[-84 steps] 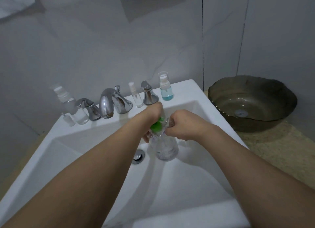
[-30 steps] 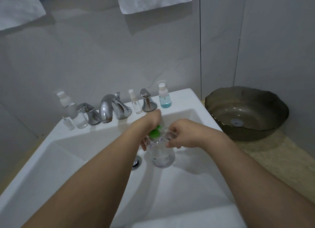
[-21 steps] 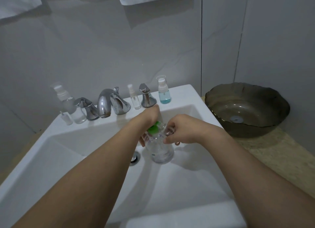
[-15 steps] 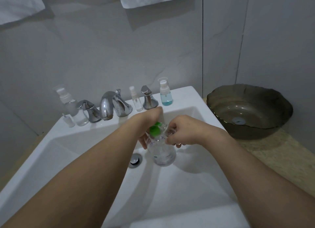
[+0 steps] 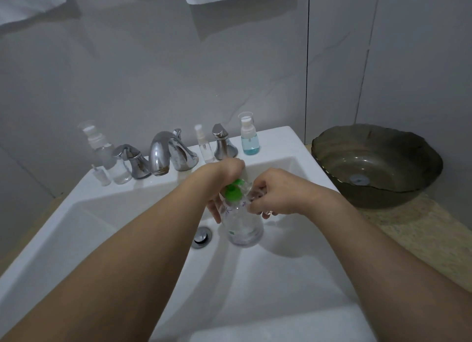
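A clear plastic bottle [image 5: 244, 226] with a green cap [image 5: 233, 191] hangs over the white sink basin [image 5: 143, 221], above and right of the drain [image 5: 202, 237]. My left hand [image 5: 224, 180] grips the bottle's neck from the left, fingers curled round behind it. From the right, my right hand [image 5: 278, 191] pinches a crinkled clear plastic wrap at the bottle's shoulder, just beside the cap. The bottle's far side is hidden by both hands.
A chrome faucet [image 5: 166, 155] with two handles stands on the sink's back ledge among small pump bottles, one with blue liquid [image 5: 249, 137]. A dark glass vessel basin [image 5: 378, 162] sits on the speckled counter at right. White towels hang on the wall above.
The bottle and both hands have stayed over the basin in nearly the same grip. Only the camera view has shifted slightly up and down.
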Demonstrator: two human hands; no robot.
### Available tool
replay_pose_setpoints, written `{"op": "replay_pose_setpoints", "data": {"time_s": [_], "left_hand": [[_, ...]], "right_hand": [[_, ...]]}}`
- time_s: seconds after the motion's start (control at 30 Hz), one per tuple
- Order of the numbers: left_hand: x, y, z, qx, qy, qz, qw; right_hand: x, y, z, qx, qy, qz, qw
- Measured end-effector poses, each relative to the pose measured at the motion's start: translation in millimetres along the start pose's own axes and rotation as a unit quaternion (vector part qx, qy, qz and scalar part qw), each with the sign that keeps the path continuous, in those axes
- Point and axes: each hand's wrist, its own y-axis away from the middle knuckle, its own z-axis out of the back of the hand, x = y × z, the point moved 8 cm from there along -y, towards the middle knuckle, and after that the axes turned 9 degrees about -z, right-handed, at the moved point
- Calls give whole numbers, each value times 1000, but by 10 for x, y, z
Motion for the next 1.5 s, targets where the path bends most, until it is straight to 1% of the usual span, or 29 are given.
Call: {"op": "replay_pose_setpoints", "data": {"time_s": [0.1, 0.3, 0.5, 0.67, 0.8, 0.9, 1.0, 1.07, 1.2, 1.3, 1.37, 1.43, 1.5], "left_hand": [[43, -44, 1, -50, 10, -8, 999], [19, -60, 9, -67, 27, -9, 997], [58, -11, 56, -33, 27, 6, 999], [4, 80, 45, 35, 88, 21, 995], [-16, 128, 42, 46, 108, 28, 993], [-19, 110, 15, 23, 72, 14, 997], [-56, 122, 24, -43, 17, -27, 999], [-126, 155, 48, -85, 22, -50, 995], [-206, 143, 49, -97, 7, -76, 992], [-189, 126, 37, -105, 17, -87, 991], [-153, 113, 30, -97, 22, -74, 992], [-49, 126, 29, -77, 26, -23, 996], [5, 105, 32, -54, 36, 1, 998]], "right_hand": [[-46, -33, -56, 15, 14, -9, 1000], [-55, -69, -62, 15, 18, -6, 1000], [12, -9, -12, -2, 5, 15, 1000], [40, 20, 76, -39, -12, 32, 999], [57, 49, 96, -48, -4, 33, 998], [33, 37, 85, -43, 4, 24, 999], [-26, -2, 44, -33, 24, 9, 999], [-41, -21, 26, -27, 36, 2, 999], [-35, -27, 21, -25, 37, 7, 999], [-24, -24, 29, -29, 41, 7, 999], [-25, -18, 33, -32, 37, 7, 999], [-24, -11, 47, -38, 35, 10, 999], [-9, -1, 64, -48, 35, 15, 998]]}}
